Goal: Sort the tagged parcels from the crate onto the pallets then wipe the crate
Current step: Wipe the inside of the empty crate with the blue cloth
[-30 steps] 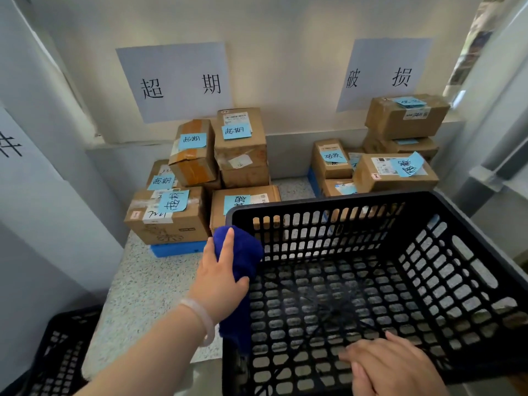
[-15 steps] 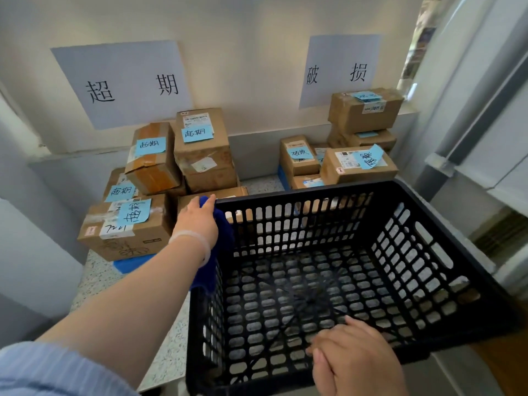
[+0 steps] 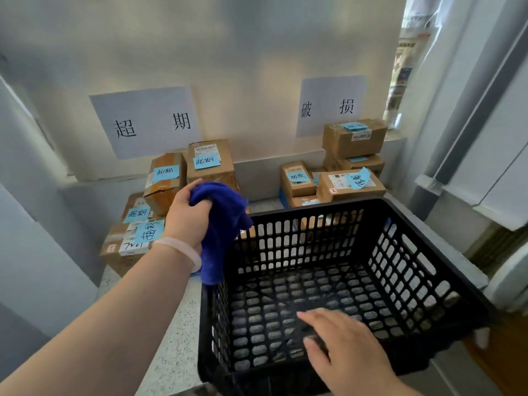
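A black lattice crate (image 3: 423, 270) stands on the speckled counter with nothing inside. My left hand (image 3: 187, 215) grips a bunched blue cloth (image 3: 221, 224) just above the crate's far left corner; the cloth hangs down over that corner. My right hand (image 3: 343, 347) rests on the crate's near rim with its fingers spread flat over the inside. Brown parcels with blue tags are stacked in two groups behind the crate: a left pile (image 3: 211, 164) under one wall sign and a right pile (image 3: 354, 138) under another.
Two white paper signs (image 3: 143, 121) hang on the wall above the piles. A blue pallet edge (image 3: 283, 197) shows under the right pile. A grey panel closes off the left side; a window frame and pipe stand on the right.
My left hand has lifted the cloth off the crate's left wall and bunched it above the corner. My right hand's fingers have spread forward over the crate's near rim. The camera tilted upward.
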